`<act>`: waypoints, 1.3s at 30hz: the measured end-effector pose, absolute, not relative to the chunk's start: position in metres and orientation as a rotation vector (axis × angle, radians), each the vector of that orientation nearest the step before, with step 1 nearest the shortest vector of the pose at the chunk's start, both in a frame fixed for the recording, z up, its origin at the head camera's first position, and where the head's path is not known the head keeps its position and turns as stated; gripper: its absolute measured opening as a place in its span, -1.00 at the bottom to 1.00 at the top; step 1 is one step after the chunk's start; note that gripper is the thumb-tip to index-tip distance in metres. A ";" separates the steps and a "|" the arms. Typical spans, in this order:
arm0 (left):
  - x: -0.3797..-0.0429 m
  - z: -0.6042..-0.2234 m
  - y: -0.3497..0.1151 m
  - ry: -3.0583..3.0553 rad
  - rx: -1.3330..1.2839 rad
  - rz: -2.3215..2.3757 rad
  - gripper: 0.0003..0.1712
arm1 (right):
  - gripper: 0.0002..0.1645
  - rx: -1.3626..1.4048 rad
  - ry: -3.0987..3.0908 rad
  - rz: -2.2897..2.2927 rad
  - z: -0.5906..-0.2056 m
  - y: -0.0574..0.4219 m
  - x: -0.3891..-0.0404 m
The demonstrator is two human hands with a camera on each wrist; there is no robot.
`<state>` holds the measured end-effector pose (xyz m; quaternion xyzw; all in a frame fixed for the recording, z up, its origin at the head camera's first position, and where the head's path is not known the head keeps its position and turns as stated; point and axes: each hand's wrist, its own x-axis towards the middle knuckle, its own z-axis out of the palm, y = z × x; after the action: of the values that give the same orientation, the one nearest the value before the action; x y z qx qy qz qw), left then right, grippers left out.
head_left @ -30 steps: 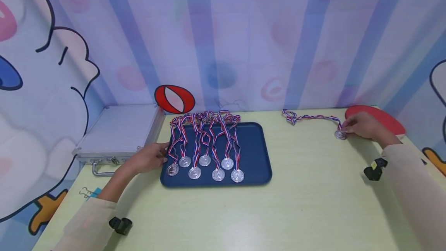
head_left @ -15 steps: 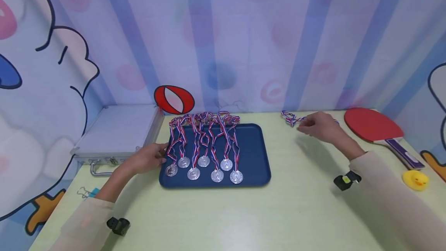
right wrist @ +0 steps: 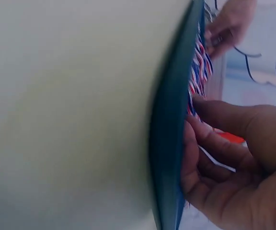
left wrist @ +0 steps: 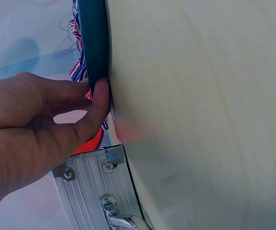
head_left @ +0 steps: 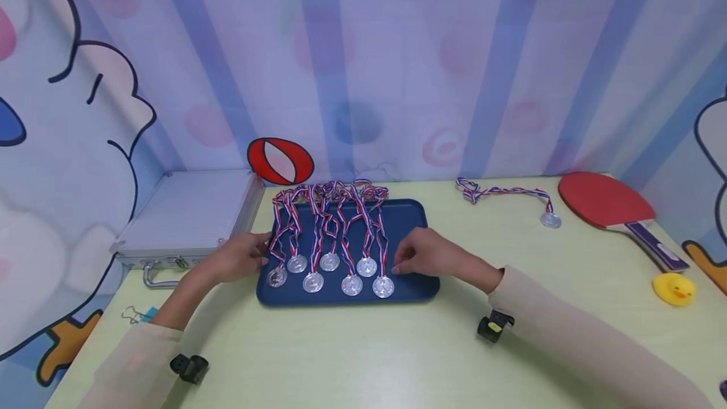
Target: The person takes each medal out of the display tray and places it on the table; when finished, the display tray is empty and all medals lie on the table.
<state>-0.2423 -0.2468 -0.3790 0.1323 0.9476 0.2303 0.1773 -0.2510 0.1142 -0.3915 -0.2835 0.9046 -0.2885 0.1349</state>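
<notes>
Several silver medals (head_left: 351,284) with red, white and blue ribbons (head_left: 317,238) lie side by side on a dark blue tray (head_left: 411,223). At the tray's left edge my left hand (head_left: 241,256) pinches the rim; the left wrist view shows thumb and fingers on either side of the tray edge (left wrist: 94,38). My right hand (head_left: 431,253) is over the tray's right part, fingers loosely bent, just right of the rightmost medal. In the right wrist view its fingers (right wrist: 214,143) are near the ribbons, with nothing seen gripped. One more medal (head_left: 550,219) lies on the table at right, ribbon stretched leftward.
A silver case (head_left: 190,210) stands left of the tray, with a binder clip (head_left: 133,315) in front of it. A red table tennis bat (head_left: 604,199) and a yellow rubber duck (head_left: 674,289) lie at the right. A patterned cloth backdrop (head_left: 397,81) rises behind the table.
My right hand has left the lone medal at the right and travelled leftward to above the tray. That medal stays where it was. My left hand keeps its place on the tray rim.
</notes>
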 end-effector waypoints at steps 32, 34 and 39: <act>-0.244 -0.381 -0.249 2.686 0.382 0.652 -0.33 | -0.89 -0.725 2.446 -1.078 -0.395 0.107 -0.252; -0.243 -0.381 -0.248 2.680 0.379 0.661 -0.33 | -0.90 -0.695 2.412 -1.128 -0.394 0.111 -0.255; -0.242 -0.381 -0.248 2.682 0.389 0.656 -0.33 | -0.86 -0.585 2.369 -1.229 -0.390 0.123 -0.266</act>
<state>-0.2421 -0.2480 -0.3808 0.1372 0.9468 0.2318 0.1759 -0.2664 0.1234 -0.3901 -0.2098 0.8489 -0.4405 0.2032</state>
